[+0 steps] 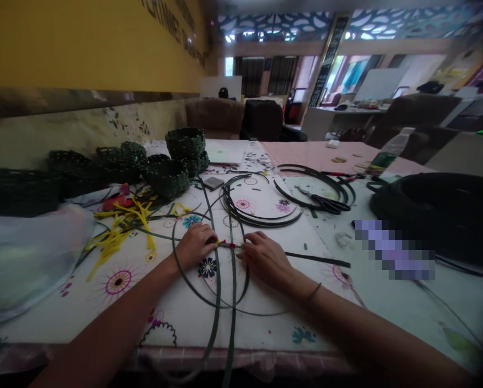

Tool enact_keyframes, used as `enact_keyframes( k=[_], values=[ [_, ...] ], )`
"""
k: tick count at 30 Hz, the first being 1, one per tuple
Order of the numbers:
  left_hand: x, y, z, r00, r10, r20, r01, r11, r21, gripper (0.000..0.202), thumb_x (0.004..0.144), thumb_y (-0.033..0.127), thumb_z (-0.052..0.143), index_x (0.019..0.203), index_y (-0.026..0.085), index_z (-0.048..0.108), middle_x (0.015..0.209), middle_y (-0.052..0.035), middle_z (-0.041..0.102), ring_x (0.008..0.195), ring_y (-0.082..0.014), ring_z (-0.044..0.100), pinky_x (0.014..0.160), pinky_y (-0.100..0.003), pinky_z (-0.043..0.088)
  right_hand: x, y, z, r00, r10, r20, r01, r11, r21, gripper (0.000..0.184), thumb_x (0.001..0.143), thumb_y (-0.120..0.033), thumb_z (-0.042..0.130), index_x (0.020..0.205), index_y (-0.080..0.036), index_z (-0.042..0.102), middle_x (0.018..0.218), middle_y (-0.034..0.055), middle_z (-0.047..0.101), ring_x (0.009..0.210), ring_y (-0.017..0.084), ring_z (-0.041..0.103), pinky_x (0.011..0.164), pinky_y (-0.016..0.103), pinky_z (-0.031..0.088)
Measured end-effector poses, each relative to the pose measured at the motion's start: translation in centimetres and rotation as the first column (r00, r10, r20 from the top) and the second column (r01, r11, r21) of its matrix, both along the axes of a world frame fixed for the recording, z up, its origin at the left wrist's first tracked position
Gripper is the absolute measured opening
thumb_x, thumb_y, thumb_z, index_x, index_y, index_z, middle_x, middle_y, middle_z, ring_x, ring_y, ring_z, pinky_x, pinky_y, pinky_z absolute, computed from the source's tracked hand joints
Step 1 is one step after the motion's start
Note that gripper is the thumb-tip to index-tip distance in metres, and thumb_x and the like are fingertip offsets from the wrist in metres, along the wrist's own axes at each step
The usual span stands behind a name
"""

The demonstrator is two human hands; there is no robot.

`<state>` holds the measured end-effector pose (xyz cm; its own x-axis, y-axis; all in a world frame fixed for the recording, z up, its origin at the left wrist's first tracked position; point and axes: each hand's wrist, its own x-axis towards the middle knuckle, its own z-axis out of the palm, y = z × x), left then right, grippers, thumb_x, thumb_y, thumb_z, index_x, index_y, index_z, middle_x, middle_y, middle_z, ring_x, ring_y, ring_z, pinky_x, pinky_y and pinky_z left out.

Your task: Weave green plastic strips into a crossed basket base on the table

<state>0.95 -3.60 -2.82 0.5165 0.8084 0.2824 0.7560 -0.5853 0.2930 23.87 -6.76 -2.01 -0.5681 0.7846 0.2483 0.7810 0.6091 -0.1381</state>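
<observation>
My left hand has its fingers pinched at a dark green flat strip that runs crosswise. Facing it, my right hand is closed on the same strip just to the right. Between the fingertips, two lengthwise green strips cross it, with small red and yellow bits by the crossing. A loop of green strip curves below the hands. Their fingertips partly hide the crosswise strip.
Woven green baskets stand at the back left, near yellow strips and a plastic bag. Coiled strips, black-handled scissors, a bottle and a large black coil lie behind and right.
</observation>
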Motion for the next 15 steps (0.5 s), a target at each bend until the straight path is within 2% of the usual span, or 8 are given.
enact_keyframes(
  k=[3, 7, 9, 11, 13, 15],
  values=[
    [0.0, 0.0, -0.4, 1.0, 0.014, 0.016, -0.014, 1.0, -0.01, 0.005, 0.081, 0.019, 0.066, 0.084, 0.016, 0.063, 0.087, -0.0049, 0.065, 0.088, -0.0194, 0.057, 0.083, -0.032, 0.042, -1.9, 1.3, 0.3, 0.996, 0.09, 0.02, -0.091, 0.993, 0.072, 0.015, 0.088, -0.029, 0.064, 0.085, -0.015, 0.07, 0.09, 0.009, 0.064, 0.097, 0.024, 0.051, 0.091, 0.036, 0.038],
    [-0.1, 0.1, -0.9, 0.999, 0.03, 0.019, -0.03, 1.0, -0.011, 0.002, 0.083, 0.019, 0.064, 0.083, 0.017, 0.064, 0.085, -0.0043, 0.065, 0.086, -0.0189, 0.057, 0.08, -0.032, 0.042, -4.3, 2.8, 0.0, 0.996, 0.077, 0.053, -0.078, 0.997, 0.022, 0.014, 0.088, -0.027, 0.062, 0.084, -0.016, 0.07, 0.09, 0.0092, 0.063, 0.095, 0.024, 0.05, 0.086, 0.037, 0.038],
    [-0.2, 0.2, -1.1, 1.0, 0.03, 0.009, -0.03, 1.0, 0.002, 0.002, 0.083, 0.018, 0.063, 0.083, 0.017, 0.064, 0.084, -0.0044, 0.065, 0.085, -0.0192, 0.057, 0.081, -0.032, 0.042, -4.9, 3.2, -0.5, 0.997, 0.054, 0.048, -0.055, 0.998, 0.024, 0.015, 0.089, -0.027, 0.06, 0.083, -0.017, 0.07, 0.088, 0.0085, 0.063, 0.096, 0.024, 0.05, 0.094, 0.042, 0.034],
    [-0.2, 0.2, -1.1, 1.0, 0.03, -0.007, -0.029, 0.999, 0.012, 0.002, 0.084, 0.017, 0.062, 0.083, 0.016, 0.063, 0.085, -0.0049, 0.065, 0.086, -0.0197, 0.057, 0.081, -0.033, 0.042, -4.9, 3.3, -1.1, 0.997, 0.075, 0.031, -0.077, 0.995, 0.067, 0.016, 0.091, -0.026, 0.057, 0.086, -0.019, 0.07, 0.085, 0.0066, 0.063, 0.095, 0.023, 0.049, 0.104, 0.047, 0.025],
    [-0.1, 0.2, -0.9, 1.0, 0.028, -0.01, -0.028, 1.0, 0.013, 0.002, 0.084, 0.016, 0.061, 0.084, 0.016, 0.063, 0.085, -0.0051, 0.065, 0.086, -0.02, 0.057, 0.082, -0.034, 0.042, -4.5, 3.1, -1.4, 0.981, 0.191, 0.032, -0.194, 0.975, 0.11, 0.016, 0.093, -0.021, 0.053, 0.092, -0.021, 0.069, 0.084, 0.0044, 0.062, 0.094, 0.021, 0.05, 0.109, 0.05, 0.018],
    [0.0, 0.1, -0.8, 1.0, 0.028, -0.002, -0.028, 1.0, 0.004, 0.003, 0.084, 0.015, 0.06, 0.083, 0.016, 0.062, 0.086, -0.0051, 0.065, 0.086, -0.0197, 0.058, 0.082, -0.033, 0.042, -4.1, 2.6, -1.3, 0.925, 0.374, 0.073, -0.38, 0.92, 0.099, 0.017, 0.093, -0.018, 0.051, 0.098, -0.021, 0.067, 0.091, 0.0045, 0.063, 0.092, 0.019, 0.051, 0.106, 0.045, 0.025]
  ],
)
